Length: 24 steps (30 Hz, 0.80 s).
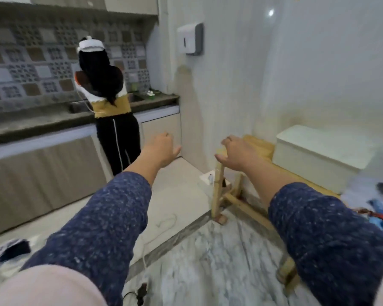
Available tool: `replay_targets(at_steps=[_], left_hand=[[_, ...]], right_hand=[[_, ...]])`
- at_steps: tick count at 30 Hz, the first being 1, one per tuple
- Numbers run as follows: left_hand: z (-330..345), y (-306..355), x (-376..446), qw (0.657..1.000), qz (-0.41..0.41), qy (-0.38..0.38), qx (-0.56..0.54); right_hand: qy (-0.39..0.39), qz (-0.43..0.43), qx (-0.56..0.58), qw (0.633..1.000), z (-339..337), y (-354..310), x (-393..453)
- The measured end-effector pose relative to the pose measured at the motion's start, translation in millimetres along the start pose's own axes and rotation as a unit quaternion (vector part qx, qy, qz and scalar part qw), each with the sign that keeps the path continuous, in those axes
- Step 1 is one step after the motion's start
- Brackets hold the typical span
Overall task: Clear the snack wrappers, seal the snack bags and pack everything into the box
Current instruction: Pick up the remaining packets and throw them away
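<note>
Both my arms, in dark blue speckled sleeves, stretch forward over the floor. My left hand point(161, 149) hangs in the air with fingers loosely curled and nothing in it. My right hand point(237, 153) hovers above the near corner of a low wooden table point(221, 191), fingers spread downward, holding nothing. A closed white box point(318, 153) stands on that table at the right. Colourful wrappers or bags point(380, 215) lie at the far right edge, blurred. Some dark and white packaging point(11, 250) lies on the floor at the lower left.
A person point(108, 100) stands with their back to me at the kitchen counter point(31, 124) on the left. A white dispenser point(190, 38) hangs on the wall. A cable and plug point(142, 290) lie on the marble-patterned floor between my arms.
</note>
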<state>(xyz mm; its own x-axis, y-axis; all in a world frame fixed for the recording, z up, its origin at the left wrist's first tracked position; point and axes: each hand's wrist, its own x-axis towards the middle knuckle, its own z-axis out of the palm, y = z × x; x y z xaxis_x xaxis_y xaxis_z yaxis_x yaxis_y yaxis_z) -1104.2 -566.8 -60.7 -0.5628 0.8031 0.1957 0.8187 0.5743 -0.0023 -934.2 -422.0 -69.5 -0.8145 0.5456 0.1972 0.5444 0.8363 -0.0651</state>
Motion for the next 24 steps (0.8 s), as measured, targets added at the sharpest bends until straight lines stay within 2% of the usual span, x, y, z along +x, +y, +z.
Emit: replay_targets(at_steps=[5, 11, 17, 24], left_hand=[[-0.4, 147.7, 28.3, 0.991, 0.123, 0.011, -0.057], [9.5, 331.8, 32.0, 0.959, 0.271, 0.007, -0.088], [14.5, 515.2, 0.5, 0.911, 0.391, -0.007, -0.127], [24.3, 681.5, -71.4, 0.842, 0.521, -0.04, -0.134]], right_hand=[[0.017, 0.115, -0.038, 0.992, -25.9, 119.2, -68.6], [0.023, 0.244, -0.057, 0.968, -58.6, 254.4, -170.1], [0.032, 0.379, -0.084, 0.921, -86.6, 371.6, -295.2], [0.017, 0.521, -0.086, 0.849, -95.3, 449.3, -444.2]])
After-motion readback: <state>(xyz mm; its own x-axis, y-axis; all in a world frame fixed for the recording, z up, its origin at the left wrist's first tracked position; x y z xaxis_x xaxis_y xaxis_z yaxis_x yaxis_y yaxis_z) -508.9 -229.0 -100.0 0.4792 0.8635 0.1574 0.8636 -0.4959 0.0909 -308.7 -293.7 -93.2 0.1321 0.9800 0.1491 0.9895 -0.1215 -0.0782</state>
